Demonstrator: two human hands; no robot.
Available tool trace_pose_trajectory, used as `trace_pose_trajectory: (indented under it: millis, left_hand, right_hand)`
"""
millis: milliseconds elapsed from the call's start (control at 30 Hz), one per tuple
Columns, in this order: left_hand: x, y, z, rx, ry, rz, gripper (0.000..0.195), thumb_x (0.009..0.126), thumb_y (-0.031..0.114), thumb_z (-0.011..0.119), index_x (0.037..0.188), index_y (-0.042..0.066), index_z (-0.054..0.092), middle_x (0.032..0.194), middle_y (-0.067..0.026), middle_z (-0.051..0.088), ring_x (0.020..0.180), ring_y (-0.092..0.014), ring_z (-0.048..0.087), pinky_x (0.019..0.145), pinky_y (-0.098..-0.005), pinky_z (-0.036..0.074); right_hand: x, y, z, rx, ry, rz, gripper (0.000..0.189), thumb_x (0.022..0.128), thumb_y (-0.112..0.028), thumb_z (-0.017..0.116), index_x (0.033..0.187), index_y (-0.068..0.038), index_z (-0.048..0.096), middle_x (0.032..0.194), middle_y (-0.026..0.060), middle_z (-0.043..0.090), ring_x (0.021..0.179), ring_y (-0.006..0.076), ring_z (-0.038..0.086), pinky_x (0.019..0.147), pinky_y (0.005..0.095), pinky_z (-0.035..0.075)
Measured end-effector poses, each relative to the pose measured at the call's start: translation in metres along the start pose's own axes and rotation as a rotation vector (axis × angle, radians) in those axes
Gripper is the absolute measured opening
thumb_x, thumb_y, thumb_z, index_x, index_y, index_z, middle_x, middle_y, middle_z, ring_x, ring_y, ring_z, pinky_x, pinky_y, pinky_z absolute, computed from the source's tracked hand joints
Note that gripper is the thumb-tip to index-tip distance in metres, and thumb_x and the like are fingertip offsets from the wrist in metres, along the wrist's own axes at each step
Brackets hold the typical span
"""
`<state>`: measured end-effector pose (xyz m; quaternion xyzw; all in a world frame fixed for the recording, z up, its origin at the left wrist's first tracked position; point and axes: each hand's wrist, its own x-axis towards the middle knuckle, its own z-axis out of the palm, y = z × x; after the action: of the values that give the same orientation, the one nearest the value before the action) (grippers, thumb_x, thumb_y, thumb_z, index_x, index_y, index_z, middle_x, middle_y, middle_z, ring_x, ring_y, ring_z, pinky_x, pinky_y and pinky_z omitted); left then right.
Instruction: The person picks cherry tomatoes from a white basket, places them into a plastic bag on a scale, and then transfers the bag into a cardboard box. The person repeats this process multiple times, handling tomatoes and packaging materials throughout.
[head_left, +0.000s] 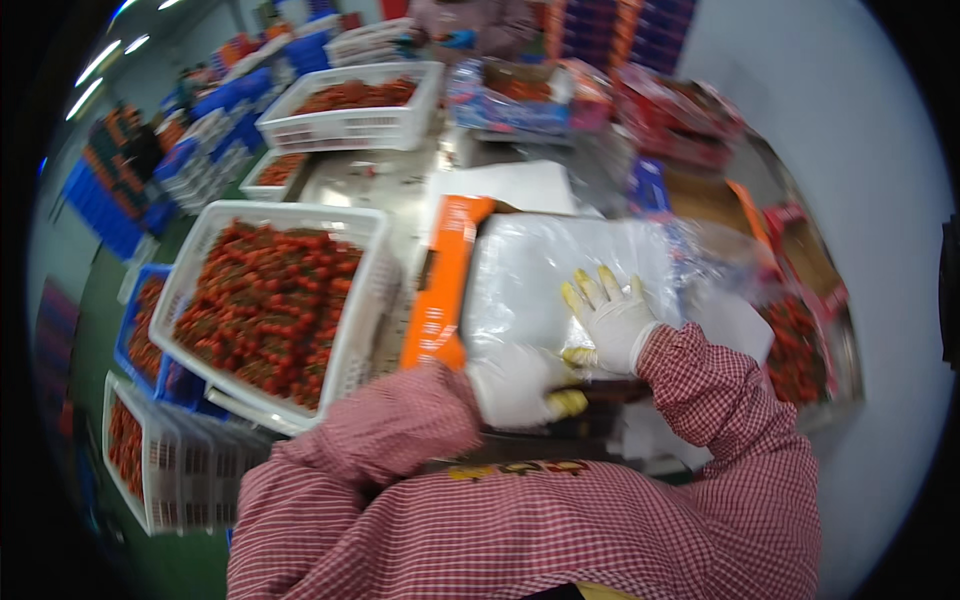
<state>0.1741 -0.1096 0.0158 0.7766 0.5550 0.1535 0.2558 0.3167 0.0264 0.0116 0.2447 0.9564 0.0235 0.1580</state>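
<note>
My right hand (615, 326), in a white glove with yellow fingertips, rests with fingers spread on clear plastic film (517, 262). The film lies in and over an open cardboard box with an orange side flap (439, 292). My left hand (517, 386), gloved the same way and blurred, is at the near edge of the film and box. Some of its fingers are hidden, so whether it pinches the film cannot be seen. What lies beneath the film is not clear; it looks white.
A white plastic crate (360, 300) of small red tomatoes stands on the left, above stacked crates (195, 480). White sheets (510, 184) lie behind the box. Open cartons (709, 199) line the right side. Another tomato crate (337, 127) and a person (472, 26) are across the table.
</note>
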Motion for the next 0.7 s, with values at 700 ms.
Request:
trace_pose_trajectory:
  millis: [700]
  left_hand:
    - [0.137,0.01,0.058,0.67,-0.398,0.089,0.032,0.092,0.028,0.05,0.113,0.009,0.064,0.116,-0.0119,0.062,0.11,-0.019,0.057,0.095,-0.0302,0.046]
  right_hand:
    - [-0.004,0.074,0.041,0.558,0.488,-0.111,0.03,0.087,-0.03,0.059,0.104,-0.007,0.068,0.11,0.0139,0.061,0.108,0.031,0.054,0.096,0.0397,0.043]
